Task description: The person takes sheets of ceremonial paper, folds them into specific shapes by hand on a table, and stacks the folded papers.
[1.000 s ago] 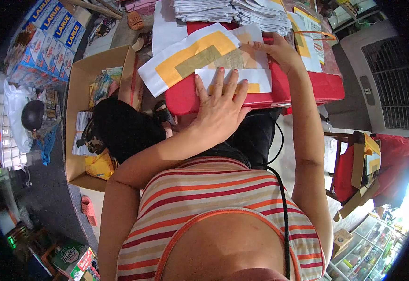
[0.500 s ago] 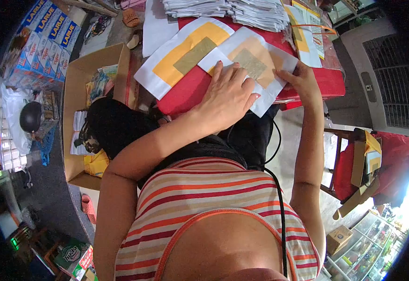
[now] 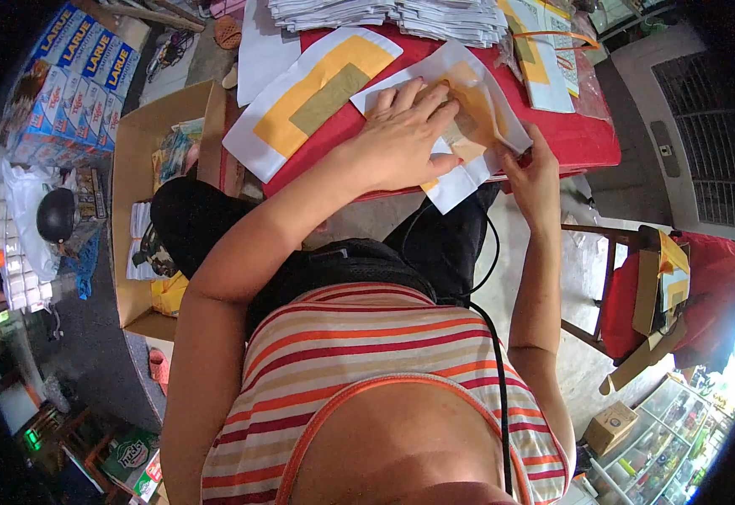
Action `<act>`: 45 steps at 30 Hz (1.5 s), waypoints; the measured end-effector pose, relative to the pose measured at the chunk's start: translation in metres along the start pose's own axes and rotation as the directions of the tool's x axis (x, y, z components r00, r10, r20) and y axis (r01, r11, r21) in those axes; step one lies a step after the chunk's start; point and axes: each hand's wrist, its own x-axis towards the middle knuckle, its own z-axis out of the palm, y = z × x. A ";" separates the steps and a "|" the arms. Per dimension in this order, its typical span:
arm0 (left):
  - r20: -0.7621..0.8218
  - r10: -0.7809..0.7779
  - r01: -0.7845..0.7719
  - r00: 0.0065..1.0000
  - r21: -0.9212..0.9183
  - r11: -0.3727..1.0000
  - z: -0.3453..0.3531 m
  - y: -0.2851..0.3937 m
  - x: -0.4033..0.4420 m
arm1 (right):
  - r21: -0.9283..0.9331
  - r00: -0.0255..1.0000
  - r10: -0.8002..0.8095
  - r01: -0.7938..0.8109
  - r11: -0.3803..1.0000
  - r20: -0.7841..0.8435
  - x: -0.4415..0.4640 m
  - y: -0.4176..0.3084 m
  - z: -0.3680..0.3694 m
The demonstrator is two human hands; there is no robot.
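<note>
A white paper sheet (image 3: 461,181) with a yellow panel and a dull gold patch lies skewed at the front edge of a red table (image 3: 590,143), one corner hanging over. My left hand (image 3: 409,135) is spread on the sheet with fingers apart, covering part of it. Along the sheet's right edge, my right hand (image 3: 533,172) pinches the paper between thumb and fingers; there the sheet is bent up and creased. A similar sheet (image 3: 321,97) with a gold patch lies flat to the left, close to the first one.
Stacks of folded white paper (image 3: 384,13) stand at the table's back. More patterned sheets (image 3: 544,63) lie at the right, under an orange strap. A cardboard box (image 3: 144,126) with packets is at the left. A chair (image 3: 607,252) holding another box stands right. A black cable (image 3: 502,379) hangs down my front.
My left hand has flattened and spread wider on the sheet. My right hand has moved down along the right edge, and the paper there is now bent and creased. The view has shifted slightly.
</note>
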 end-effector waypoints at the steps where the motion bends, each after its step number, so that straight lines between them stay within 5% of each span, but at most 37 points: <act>1: 0.001 -0.003 0.003 1.000 0.002 1.000 0.000 -0.004 0.002 | 0.021 0.997 -0.081 0.081 0.996 -0.016 0.000 0.005 0.002; 6: 0.029 -0.010 0.012 1.000 -0.057 0.998 -0.005 -0.014 0.015 | 0.058 0.973 -0.229 0.228 0.972 0.019 -0.007 -0.003 0.001; 9: 0.076 -0.038 0.042 0.996 -0.050 0.998 -0.006 -0.023 0.023 | -0.030 0.922 -0.384 0.386 0.922 0.041 -0.008 -0.004 0.002; 11: -0.005 -0.021 0.021 1.000 -0.052 0.998 0.001 -0.025 0.018 | -0.351 0.832 -0.542 0.546 0.761 0.119 -0.007 0.001 0.001; 16: -0.110 -0.103 0.093 0.989 -0.093 0.991 0.007 -0.030 0.021 | -0.408 0.717 -0.671 0.679 0.610 0.188 -0.004 0.001 0.000; 18: -0.384 -0.236 0.057 0.893 -0.424 0.904 0.016 -0.038 0.022 | -0.395 0.701 -0.679 0.700 0.595 0.218 -0.003 0.004 0.000; 21: -0.368 -0.356 0.071 0.859 -0.603 0.795 0.015 -0.040 0.022 | -0.347 0.697 -0.679 0.711 0.612 0.230 -0.003 0.007 0.000; 34: -0.453 -0.255 0.084 0.854 -0.365 0.927 0.021 -0.036 0.021 | -0.224 0.700 -0.645 0.711 0.666 0.305 -0.007 0.007 -0.007; 39: -0.507 -0.087 0.078 0.858 -0.038 0.996 0.022 -0.030 0.023 | -0.226 0.683 -0.663 0.729 0.646 0.306 -0.007 0.006 -0.007; 45: -0.393 -0.087 0.061 0.916 -0.077 0.995 0.025 -0.032 0.023 | -0.199 0.698 -0.642 0.711 0.675 0.318 -0.009 -0.002 -0.010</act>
